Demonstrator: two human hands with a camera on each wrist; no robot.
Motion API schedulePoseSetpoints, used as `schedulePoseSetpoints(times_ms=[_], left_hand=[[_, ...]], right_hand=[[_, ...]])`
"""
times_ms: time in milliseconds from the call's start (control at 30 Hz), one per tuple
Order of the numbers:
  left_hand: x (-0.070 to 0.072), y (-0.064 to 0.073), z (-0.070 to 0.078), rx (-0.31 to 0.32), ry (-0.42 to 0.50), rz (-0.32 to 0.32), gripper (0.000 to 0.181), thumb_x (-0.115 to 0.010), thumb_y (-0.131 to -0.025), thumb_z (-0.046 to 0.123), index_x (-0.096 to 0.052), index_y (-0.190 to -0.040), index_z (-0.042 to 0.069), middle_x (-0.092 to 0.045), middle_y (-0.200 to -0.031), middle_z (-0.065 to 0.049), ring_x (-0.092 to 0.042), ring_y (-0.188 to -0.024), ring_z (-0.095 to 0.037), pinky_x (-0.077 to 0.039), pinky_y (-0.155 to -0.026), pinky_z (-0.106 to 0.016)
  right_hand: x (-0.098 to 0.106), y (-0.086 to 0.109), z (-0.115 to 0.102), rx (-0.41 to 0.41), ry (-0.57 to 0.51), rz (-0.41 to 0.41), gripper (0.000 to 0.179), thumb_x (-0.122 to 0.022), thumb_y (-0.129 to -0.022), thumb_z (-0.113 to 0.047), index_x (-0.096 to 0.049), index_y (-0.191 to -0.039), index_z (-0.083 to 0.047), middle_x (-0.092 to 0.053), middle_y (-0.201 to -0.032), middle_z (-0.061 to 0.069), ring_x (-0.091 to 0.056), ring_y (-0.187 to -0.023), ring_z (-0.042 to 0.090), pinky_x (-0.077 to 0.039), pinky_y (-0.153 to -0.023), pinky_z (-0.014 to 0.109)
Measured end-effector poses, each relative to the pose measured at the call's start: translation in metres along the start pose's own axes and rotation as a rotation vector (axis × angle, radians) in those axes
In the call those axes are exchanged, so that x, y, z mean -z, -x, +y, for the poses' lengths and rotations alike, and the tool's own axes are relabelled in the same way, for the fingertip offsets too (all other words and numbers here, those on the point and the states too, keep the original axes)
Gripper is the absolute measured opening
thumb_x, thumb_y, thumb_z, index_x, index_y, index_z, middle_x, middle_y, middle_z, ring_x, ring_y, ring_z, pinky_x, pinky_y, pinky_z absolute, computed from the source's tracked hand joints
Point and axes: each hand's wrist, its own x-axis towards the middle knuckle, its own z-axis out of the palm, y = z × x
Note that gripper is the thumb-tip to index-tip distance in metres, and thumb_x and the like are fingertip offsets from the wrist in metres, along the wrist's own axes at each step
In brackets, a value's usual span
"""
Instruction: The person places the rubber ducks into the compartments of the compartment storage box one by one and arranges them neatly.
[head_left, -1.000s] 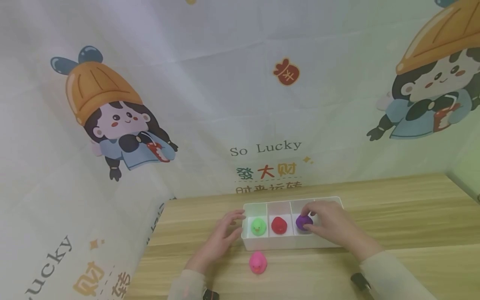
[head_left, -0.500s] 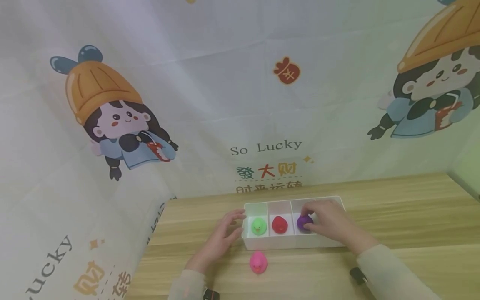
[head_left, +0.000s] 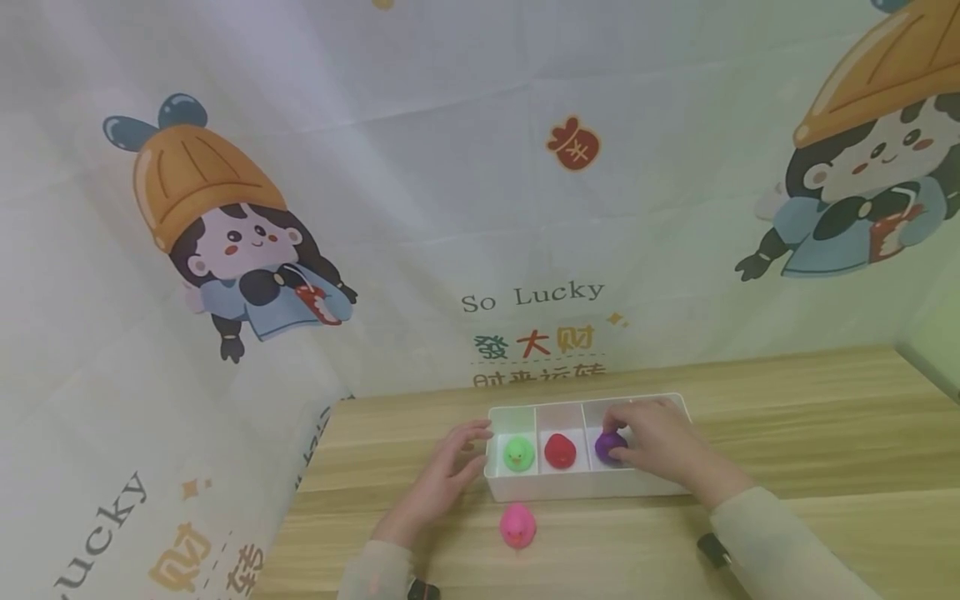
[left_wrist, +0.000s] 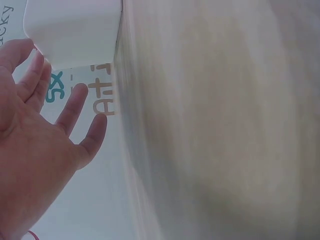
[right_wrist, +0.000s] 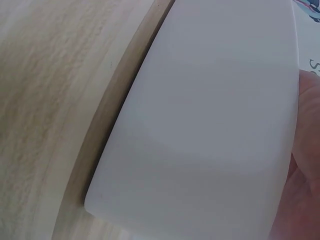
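A white divided box [head_left: 525, 486] stands on the table. In its left compartment sits a green rubber duck [head_left: 518, 454], and a red one [head_left: 560, 451] occupies the compartment beside it. My right hand [head_left: 660, 437] reaches over the front wall and pinches a purple toy duck [head_left: 610, 448] between thumb and fingers inside the third compartment. The hand covers the box's right part. My left hand [head_left: 444, 471] has its fingers loosely spread, fingertips touching the box's left end [left_wrist: 75, 35]. In the right wrist view the box wall [right_wrist: 200, 115] hides most of the right hand.
A pink rubber duck [head_left: 517, 526] sits on the wooden table [head_left: 810, 433] in front of the box, near its left end. Behind the table hangs a printed cloth [head_left: 420, 208] with cartoon figures, which also covers the left side.
Almost nothing differs. The right forearm has shifted slightly left while its fingers stay on the purple duck; the left hand keeps its place at the box.
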Motion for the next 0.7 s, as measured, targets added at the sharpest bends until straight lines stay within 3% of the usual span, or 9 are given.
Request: schedulePoseSetpoints(times_ms=[233,467,700], left_hand=[[0.002,0.000,0.003,0.023,0.019,-0.001,0.035,-0.050,-0.090,0.012,-0.044,-0.124,0.009,-0.030,-0.138,-0.002,-0.037,-0.114,-0.034,-0.033,-0.092,-0.051],[0.007,0.002,0.030,0.026,0.021,-0.006,0.033,-0.050,-0.089,0.007,-0.045,-0.122,0.005,-0.032,-0.136,-0.011,-0.038,-0.113,-0.032,-0.032,-0.092,-0.052],[0.007,0.004,0.036,0.056,0.015,-0.005,0.032,-0.051,-0.090,0.018,-0.045,-0.121,0.015,-0.032,-0.137,-0.006,-0.039,-0.114,-0.027,-0.032,-0.093,-0.050]], right_hand=[[0.001,-0.001,-0.002,-0.009,-0.002,-0.007,0.025,-0.078,-0.064,-0.027,-0.059,-0.080,-0.025,-0.060,-0.078,-0.015,-0.057,-0.080,0.010,-0.041,-0.075,0.034],[0.003,-0.002,-0.003,0.005,0.033,-0.013,0.025,-0.079,-0.063,-0.026,-0.058,-0.077,-0.025,-0.060,-0.078,-0.015,-0.057,-0.080,0.010,-0.036,-0.079,0.044],[0.004,-0.002,-0.005,-0.017,0.016,-0.050,0.025,-0.078,-0.063,-0.024,-0.057,-0.076,-0.026,-0.060,-0.078,-0.015,-0.058,-0.080,0.013,-0.034,-0.081,0.050]])
